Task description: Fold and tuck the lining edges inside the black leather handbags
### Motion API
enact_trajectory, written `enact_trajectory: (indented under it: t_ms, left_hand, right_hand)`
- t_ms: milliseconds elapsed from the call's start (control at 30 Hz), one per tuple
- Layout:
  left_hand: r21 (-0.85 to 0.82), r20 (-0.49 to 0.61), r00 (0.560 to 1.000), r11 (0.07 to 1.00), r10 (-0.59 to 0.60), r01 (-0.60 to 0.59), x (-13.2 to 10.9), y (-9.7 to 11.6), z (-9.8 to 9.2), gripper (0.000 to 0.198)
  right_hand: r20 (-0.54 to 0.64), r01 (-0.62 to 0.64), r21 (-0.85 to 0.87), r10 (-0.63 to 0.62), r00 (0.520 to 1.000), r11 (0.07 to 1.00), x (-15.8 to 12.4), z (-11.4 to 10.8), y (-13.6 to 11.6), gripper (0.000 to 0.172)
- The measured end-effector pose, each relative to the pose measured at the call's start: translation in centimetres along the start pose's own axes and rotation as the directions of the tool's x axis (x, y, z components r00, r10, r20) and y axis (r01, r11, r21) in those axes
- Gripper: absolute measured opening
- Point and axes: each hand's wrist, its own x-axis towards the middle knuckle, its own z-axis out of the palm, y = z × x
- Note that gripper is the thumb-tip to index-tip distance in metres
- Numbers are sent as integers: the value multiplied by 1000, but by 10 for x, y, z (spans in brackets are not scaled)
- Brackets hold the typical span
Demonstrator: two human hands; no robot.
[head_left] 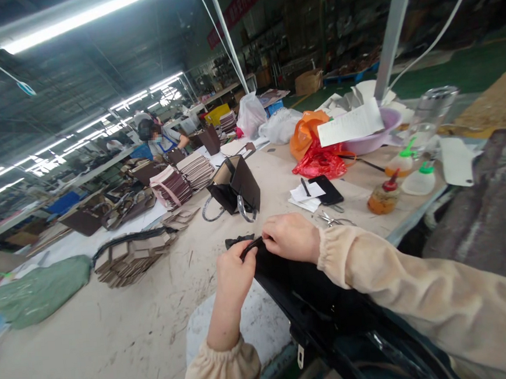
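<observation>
Workshop under tube lights [86, 18], with a black bag [289, 280] gripped at its edge

Long rows of worktables run back into the hall, where a masked co-worker [164, 143] in a blue apron sits on the far side of the stacks. Across the near surface [159, 328] runs a pale, scuffed covering marked with dark specks and loose threads.

At its near edge, the left hand [234, 273] pinches the rim of the black bag between thumb and fingers. Just beside it, the right hand [292, 237] is also closed on that rim, knuckles up. From the hands the bag slopes down toward the bottom of the view, partly covered by the right sleeve [409, 276], which is cream and gathered at the cuff. A metal zipper pull [300, 356] hangs from the bag's side.

Beyond the hands, a dark brown bag [247, 181] stands on the surface with its handles drooping. To its left are a stack with a pink strap [171, 187], a fanned row of brown pieces [131, 260] and a crumpled green bag [42, 291]. To the right, scissors [332, 220] lie near a black phone [329, 190], partly under white papers [305, 195]. Past them stand a red-tipped bottle [381, 198] and two green-capped bottles [419, 182], close to a red plastic bag [321, 163] and a lilac basin [374, 140].
</observation>
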Motion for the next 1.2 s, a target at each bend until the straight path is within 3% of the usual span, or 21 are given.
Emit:
enact_trajectory:
  t_ms: [367, 800, 1200]
  left_hand:
    - [26, 87, 996, 999, 18, -21, -1, 0, -7, 24]
    - [108, 108, 993, 993, 44, -56, 1, -1, -8, 22]
    - [81, 118, 993, 996, 18, -28, 1, -4, -8, 27]
  right_hand:
    - [12, 16, -1, -16, 1000, 1000, -1, 1, -1, 19]
    - [7, 26, -11, -26, 1000, 1000, -1, 3, -2, 19]
    - [20, 271, 70, -273, 962, 960, -2, 4, 10, 12]
